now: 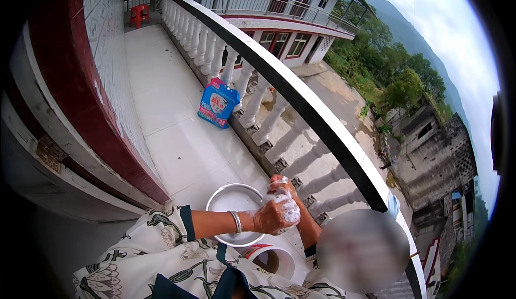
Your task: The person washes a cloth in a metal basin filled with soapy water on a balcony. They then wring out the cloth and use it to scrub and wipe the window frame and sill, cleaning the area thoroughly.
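Note:
My left hand (pixel 279 217), with a silver bangle on its wrist, is a curled fist covered in white suds. My right hand (pixel 281 184) is also curled and foamy, just beyond the left and pressed close to it. Thick lather hides whatever may be between the fingers. Both hands are raised over the right side of a metal basin (pixel 210 206), which holds whitish sudsy water. Nearer my body stands a white and red bucket (pixel 287 262) with dark liquid visible inside, partly covered by my patterned shirt.
A blue and pink laundry detergent pouch (pixel 219 103) leans against the white balusters (pixel 256 101) on the tiled balcony floor (pixel 181 137). A tiled wall (pixel 107 57) runs along the left. Farther off are a red stool (pixel 140 15) and, down in the yard, a person (pixel 389 162).

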Motion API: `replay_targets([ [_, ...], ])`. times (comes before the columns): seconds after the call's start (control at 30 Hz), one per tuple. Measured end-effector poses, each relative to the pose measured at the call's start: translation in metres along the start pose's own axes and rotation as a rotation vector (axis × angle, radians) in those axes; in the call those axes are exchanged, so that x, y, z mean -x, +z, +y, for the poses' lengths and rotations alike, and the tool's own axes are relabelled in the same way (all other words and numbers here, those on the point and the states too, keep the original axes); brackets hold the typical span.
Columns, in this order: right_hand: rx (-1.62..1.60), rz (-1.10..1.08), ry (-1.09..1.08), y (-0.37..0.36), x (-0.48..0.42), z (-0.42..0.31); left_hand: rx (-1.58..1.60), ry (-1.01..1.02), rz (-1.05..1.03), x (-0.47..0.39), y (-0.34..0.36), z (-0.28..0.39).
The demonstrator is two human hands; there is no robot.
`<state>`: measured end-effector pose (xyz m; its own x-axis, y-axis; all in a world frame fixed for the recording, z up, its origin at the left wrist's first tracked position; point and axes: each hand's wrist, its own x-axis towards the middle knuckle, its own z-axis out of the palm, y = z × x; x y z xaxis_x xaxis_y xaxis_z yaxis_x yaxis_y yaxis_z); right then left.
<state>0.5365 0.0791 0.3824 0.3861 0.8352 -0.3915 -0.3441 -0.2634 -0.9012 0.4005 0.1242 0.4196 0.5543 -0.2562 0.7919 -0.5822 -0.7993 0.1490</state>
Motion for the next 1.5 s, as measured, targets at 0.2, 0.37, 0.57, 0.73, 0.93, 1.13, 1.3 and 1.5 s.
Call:
replay_targets([
  [0.2,-0.292,-0.022,0.038,-0.013,0.008,0.005,0.129,-0.082,-0.002,-0.002,0.011,-0.003],
  [0.37,-0.316,-0.124,0.014,-0.016,0.016,0.014,0.078,0.090,-0.100,-0.001,0.025,-0.002],
  [0.57,-0.183,-0.087,0.017,-0.012,0.020,0.022,0.203,0.240,-0.319,0.007,0.040,0.009],
  [0.73,-0.142,-0.080,-0.075,-0.012,0.009,0.021,0.042,0.312,-0.435,0.006,0.042,0.009],
  [0.93,-0.030,0.073,-0.167,-0.018,-0.010,0.024,-0.088,0.449,-0.601,0.014,0.064,-0.008],
  [1.13,0.075,0.174,-0.195,-0.020,-0.019,0.038,-0.129,0.415,-0.715,0.043,0.095,-0.018],
  [1.3,0.222,0.217,-0.227,-0.018,-0.020,0.040,-0.130,0.342,-0.654,0.063,0.125,-0.017],
  [1.5,0.476,0.293,-0.231,0.001,-0.020,0.039,-0.065,0.193,-0.453,0.097,0.156,-0.020],
])
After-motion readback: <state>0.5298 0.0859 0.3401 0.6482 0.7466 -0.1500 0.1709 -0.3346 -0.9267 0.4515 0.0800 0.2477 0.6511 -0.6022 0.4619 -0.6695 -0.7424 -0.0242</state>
